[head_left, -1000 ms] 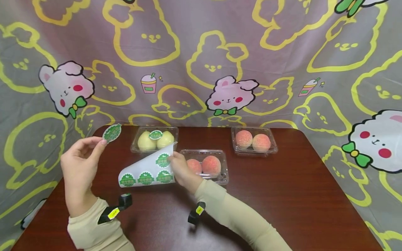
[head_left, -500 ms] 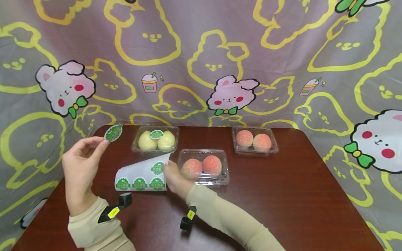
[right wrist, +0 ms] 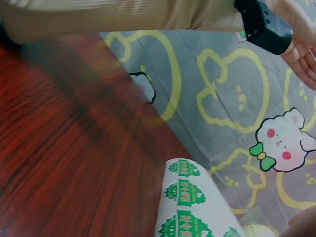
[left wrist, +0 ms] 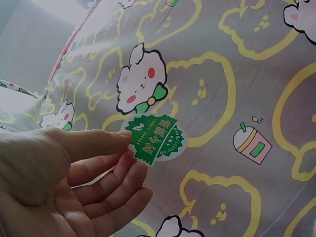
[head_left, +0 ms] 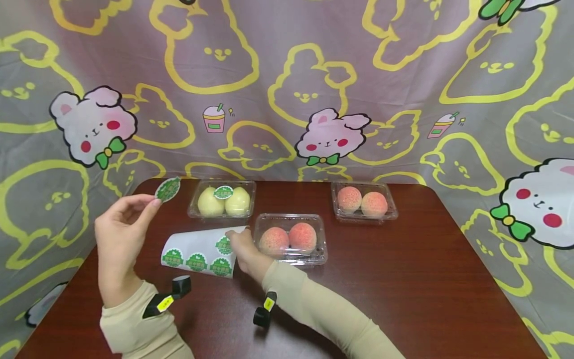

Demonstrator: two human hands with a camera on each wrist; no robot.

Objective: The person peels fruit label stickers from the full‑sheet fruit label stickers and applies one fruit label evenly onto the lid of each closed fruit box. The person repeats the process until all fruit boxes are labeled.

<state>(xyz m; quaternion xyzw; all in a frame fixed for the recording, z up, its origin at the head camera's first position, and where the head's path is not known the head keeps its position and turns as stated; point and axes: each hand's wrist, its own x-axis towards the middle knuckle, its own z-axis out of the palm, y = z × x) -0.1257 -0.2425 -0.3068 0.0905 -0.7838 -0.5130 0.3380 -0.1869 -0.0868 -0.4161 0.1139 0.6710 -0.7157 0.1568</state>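
Two hands (head_left: 118, 237) (head_left: 245, 253) hold one sticker (head_left: 168, 189) and one sheet (head_left: 192, 242).

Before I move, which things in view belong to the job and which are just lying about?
Likely the job's:
loose sticker, pinched by the left hand
sticker sheet, held by the right hand
pale-fruit box, sticker on it
near pink-fruit box, far pink-fruit box, no stickers seen

Likely just there:
patterned curtain
left wrist camera, right wrist camera

A grey cartoon-print curtain (head_left: 260, 107) hangs around a reddish-brown table (head_left: 412, 269).
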